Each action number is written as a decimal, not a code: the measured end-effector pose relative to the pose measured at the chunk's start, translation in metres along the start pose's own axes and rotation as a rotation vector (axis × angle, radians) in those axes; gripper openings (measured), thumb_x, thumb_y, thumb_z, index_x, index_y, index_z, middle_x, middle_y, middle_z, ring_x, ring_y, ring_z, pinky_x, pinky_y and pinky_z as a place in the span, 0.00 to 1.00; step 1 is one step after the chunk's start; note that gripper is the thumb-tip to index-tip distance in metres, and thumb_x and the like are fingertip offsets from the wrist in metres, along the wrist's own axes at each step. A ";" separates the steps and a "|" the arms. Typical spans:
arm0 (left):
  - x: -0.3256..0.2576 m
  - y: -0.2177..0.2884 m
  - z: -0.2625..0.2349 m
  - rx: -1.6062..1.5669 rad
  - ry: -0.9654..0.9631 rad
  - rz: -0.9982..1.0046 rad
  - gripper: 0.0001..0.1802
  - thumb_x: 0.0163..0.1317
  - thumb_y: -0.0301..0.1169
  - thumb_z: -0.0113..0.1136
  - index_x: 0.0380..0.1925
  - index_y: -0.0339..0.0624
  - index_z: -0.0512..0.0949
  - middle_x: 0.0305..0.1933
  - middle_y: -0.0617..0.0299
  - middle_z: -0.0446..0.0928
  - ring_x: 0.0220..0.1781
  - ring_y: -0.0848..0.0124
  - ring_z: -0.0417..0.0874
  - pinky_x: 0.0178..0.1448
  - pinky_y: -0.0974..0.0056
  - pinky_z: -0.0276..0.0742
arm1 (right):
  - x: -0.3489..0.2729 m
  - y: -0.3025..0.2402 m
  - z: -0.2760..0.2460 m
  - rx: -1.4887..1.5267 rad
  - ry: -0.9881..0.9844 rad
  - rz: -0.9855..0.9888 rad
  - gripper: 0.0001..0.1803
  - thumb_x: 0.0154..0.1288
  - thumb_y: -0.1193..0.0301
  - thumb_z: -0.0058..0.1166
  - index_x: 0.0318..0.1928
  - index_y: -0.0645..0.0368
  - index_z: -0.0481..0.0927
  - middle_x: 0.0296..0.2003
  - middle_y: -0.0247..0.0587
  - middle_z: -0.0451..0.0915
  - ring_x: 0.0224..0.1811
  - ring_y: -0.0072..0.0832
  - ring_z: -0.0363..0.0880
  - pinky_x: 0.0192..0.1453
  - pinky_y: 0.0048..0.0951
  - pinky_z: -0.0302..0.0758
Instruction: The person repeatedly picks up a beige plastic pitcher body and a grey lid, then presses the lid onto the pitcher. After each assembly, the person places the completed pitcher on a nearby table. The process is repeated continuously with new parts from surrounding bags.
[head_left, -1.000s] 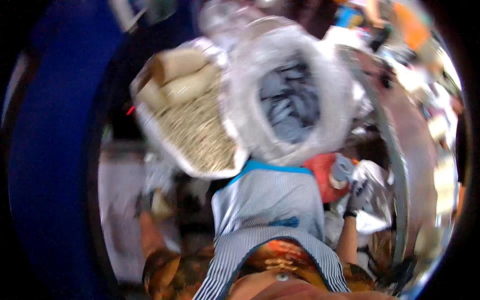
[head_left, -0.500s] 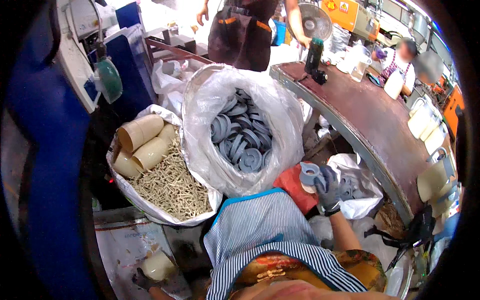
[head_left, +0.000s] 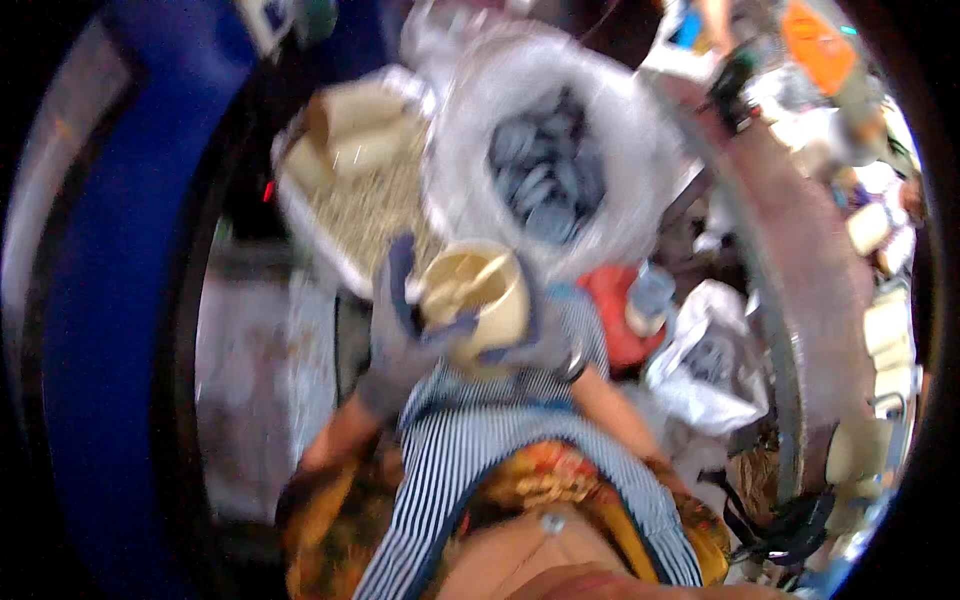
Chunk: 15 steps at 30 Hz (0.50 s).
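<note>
Both my hands wear grey gloves and hold a cream plastic jug body [head_left: 502, 325] in front of my striped apron, its open mouth facing up. My left hand [head_left: 405, 325] grips its left side, thumb raised and fingers bent across the wall. Around the right side curls my right hand [head_left: 545, 335]. A pale strip [head_left: 480, 280] crosses the mouth; blur hides whether it is attached. To the right, a grey plastic fitting [head_left: 651, 291] sits on a red bag or cloth [head_left: 610, 320], apart from my hands.
Ahead stand a sack of small beige pieces [head_left: 375, 205] with cream cylinders [head_left: 360, 110] and a plastic-lined sack [head_left: 630, 150] of grey parts. A white bag [head_left: 735, 400] lies right, beside the curved bench [head_left: 800, 290]. A metal tray [head_left: 250, 400] is at left.
My left hand has brought the cream jug body up from the tray at lower left to my front. My right hand has let go of the grey fitting and joined it. The view has shifted.
</note>
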<state>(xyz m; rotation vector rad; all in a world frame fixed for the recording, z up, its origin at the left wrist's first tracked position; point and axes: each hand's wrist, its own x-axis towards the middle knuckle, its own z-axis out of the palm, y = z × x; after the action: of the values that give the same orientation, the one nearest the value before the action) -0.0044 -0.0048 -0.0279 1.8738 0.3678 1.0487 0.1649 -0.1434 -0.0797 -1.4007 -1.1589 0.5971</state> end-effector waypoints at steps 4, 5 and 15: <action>-0.020 0.001 -0.014 0.430 -0.197 0.490 0.38 0.54 0.43 0.69 0.63 0.39 0.70 0.68 0.50 0.67 0.70 0.50 0.66 0.74 0.46 0.61 | -0.038 -0.001 -0.010 -0.211 0.118 -0.068 0.70 0.35 0.50 0.82 0.73 0.67 0.51 0.67 0.55 0.65 0.69 0.47 0.66 0.74 0.44 0.61; -0.023 0.010 -0.011 0.505 -0.365 0.576 0.35 0.55 0.46 0.67 0.61 0.42 0.74 0.66 0.53 0.70 0.69 0.50 0.67 0.73 0.44 0.62 | -0.047 0.002 -0.006 -0.182 0.135 -0.115 0.70 0.36 0.50 0.82 0.74 0.67 0.50 0.67 0.57 0.65 0.69 0.48 0.66 0.74 0.44 0.61; -0.012 0.011 0.046 0.634 -0.464 0.394 0.31 0.58 0.42 0.61 0.62 0.45 0.73 0.63 0.53 0.70 0.67 0.51 0.69 0.74 0.41 0.59 | -0.061 0.022 0.037 -0.776 0.459 -0.287 0.64 0.46 0.47 0.74 0.73 0.70 0.51 0.67 0.67 0.61 0.66 0.64 0.64 0.69 0.58 0.63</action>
<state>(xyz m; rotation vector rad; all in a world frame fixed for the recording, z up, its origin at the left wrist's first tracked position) 0.0231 -0.0445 -0.0346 2.7673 0.0500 0.7444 0.1156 -0.1775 -0.1242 -1.8331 -1.2240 -0.4228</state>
